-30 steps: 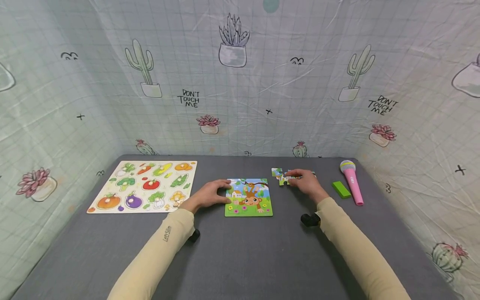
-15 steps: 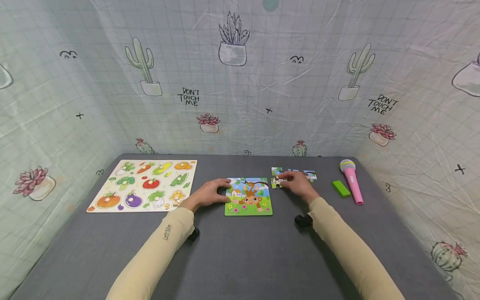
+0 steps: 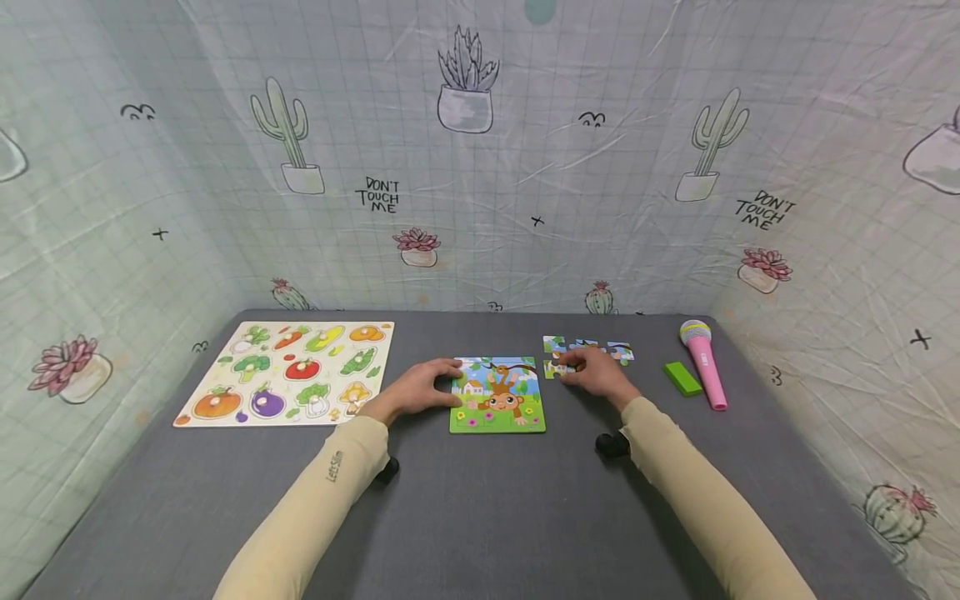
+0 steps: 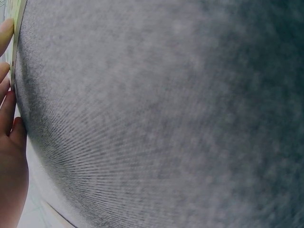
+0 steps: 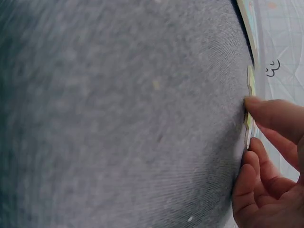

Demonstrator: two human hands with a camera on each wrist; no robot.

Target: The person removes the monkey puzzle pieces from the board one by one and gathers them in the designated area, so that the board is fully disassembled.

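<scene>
Bench (image 3: 495, 508) open on the near side of both hands. Puzzle (image 3: 498, 396) at left hand (image 3: 416, 388) blocks most of the gap across to right hand (image 3: 600, 372); narrow strip remains. Pieces (image 3: 553, 344) crowd right hand's left and far side. Right of it: block (image 3: 682, 379), mic (image 3: 706, 368). Left of left hand: vegetable board (image 3: 279, 375).

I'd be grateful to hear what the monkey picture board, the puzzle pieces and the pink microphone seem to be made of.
The monkey picture board looks like printed wood or fibreboard: stiff, pale-edged. The puzzle pieces seem the same or thick card, with pale cut edges. The pink microphone is probably plastic, smooth and grainless; its grey head could be metal mesh.
</scene>
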